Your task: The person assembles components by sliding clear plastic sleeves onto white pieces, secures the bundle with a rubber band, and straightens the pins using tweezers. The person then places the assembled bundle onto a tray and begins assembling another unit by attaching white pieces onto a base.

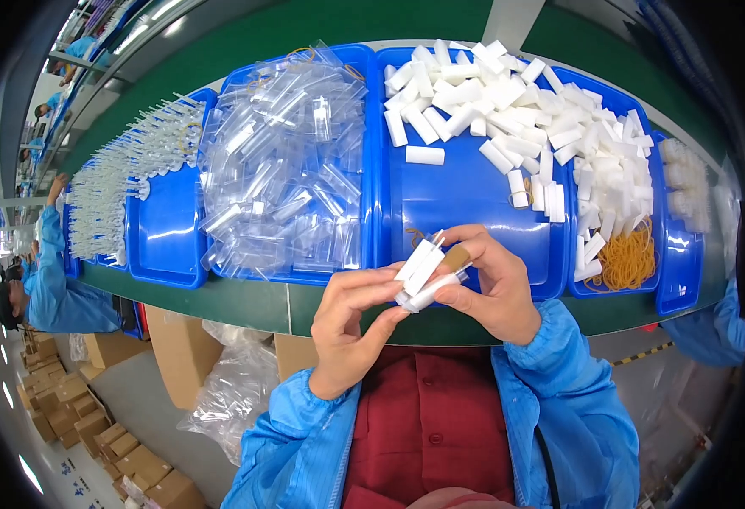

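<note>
Above the near edge of the bench, my left hand point(347, 318) and my right hand point(495, 288) come together around a small bundle of white blocks point(422, 265). Clear plastic shows at the bundle's ends. The left fingers and thumb pinch its left side, while the right fingers and thumb grip its right side. A tan cover wraps one right finger. Just beyond my hands lies a blue tray point(428, 191) with a heap of loose white blocks point(483, 85) toward its far side. How the held pieces are joined is too small to tell.
Left of the blocks, a blue tray holds clear plastic sleeves point(288, 161); farther left stand thin white-tipped rods point(105, 199). To the right lie more white blocks point(602, 157) and tan rubber bands point(625, 259). A person in blue point(58, 284) works at far left. Cartons point(182, 352) stand below the bench.
</note>
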### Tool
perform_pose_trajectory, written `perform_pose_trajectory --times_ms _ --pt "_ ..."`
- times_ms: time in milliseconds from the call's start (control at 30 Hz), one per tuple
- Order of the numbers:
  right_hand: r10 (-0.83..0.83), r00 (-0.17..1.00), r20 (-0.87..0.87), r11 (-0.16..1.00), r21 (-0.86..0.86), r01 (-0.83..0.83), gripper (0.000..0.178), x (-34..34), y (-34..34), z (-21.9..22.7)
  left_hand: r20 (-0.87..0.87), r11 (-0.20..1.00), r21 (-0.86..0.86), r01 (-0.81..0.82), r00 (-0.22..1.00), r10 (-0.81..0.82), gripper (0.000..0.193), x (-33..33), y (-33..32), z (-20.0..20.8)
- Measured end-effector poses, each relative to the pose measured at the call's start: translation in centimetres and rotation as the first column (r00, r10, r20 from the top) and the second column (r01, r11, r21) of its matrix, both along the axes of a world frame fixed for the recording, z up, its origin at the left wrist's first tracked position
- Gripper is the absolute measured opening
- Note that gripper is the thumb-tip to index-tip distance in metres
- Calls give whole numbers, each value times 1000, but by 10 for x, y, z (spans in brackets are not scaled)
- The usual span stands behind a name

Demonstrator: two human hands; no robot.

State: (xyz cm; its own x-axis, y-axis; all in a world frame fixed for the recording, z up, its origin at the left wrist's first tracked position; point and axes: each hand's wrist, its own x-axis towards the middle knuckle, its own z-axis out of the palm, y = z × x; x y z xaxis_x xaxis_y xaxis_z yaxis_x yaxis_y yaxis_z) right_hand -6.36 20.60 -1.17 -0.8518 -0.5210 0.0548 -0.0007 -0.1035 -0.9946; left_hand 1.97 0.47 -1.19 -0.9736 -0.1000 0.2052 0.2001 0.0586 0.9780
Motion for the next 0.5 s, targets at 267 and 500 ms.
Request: perform_pose_trajectory --times_ms 267,500 --pt "146 963 -227 977 185 -105 32 -4 -5 24 43 944 195 266 959 -279 39 -13 -17 8" --pt "133 877 -462 947 321 26 30 -62 -45 33 63 980 194 -32 998 21 31 4 -22 -2"
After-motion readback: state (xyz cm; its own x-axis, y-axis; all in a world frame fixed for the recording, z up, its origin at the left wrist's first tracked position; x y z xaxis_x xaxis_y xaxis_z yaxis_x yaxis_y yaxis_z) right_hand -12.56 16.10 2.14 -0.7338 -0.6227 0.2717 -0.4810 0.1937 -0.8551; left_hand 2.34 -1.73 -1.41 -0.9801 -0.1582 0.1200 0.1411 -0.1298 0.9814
